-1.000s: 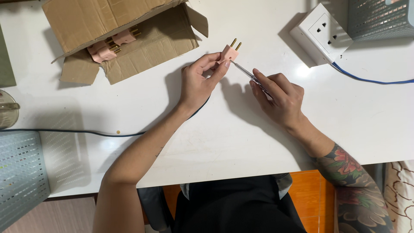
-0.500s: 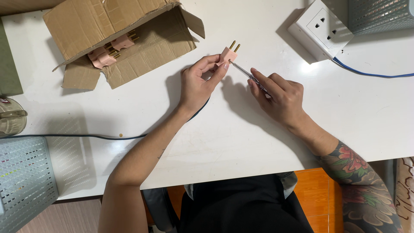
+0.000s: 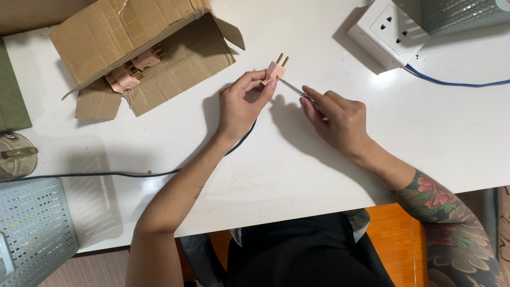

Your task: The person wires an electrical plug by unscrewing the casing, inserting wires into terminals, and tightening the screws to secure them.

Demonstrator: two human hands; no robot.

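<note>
Left hand (image 3: 239,109) pinching pink plug (image 3: 274,72) betw. thumb and fingertips, brass prongs pointing up and away from body. Right hand (image 3: 340,119) closed around screwdriver (image 3: 295,89), thin metal shaft angled up-left, tip touching side of plug. Plug held just above white counter (image 3: 297,175), roughly mid-counter, both hands w/ wrists low over surface.

Relative to plug: open cardboard box (image 3: 133,48) off to left and slightly farther back, flaps spread, several more pink plugs (image 3: 130,72) w/ brass prongs lying inside. White socket block (image 3: 390,32) to right and farther back, blue cable (image 3: 457,82) running from it toward right edge. Dark cord (image 3: 106,174) trailing from under left hand, nearer body, out to left edge. Grey mesh basket (image 3: 32,234) well to lower left, another grey mesh basket (image 3: 462,13) at far right corner beyond socket block. Round clear lid-like item (image 3: 16,154) far left; can't tell what exactly.
</note>
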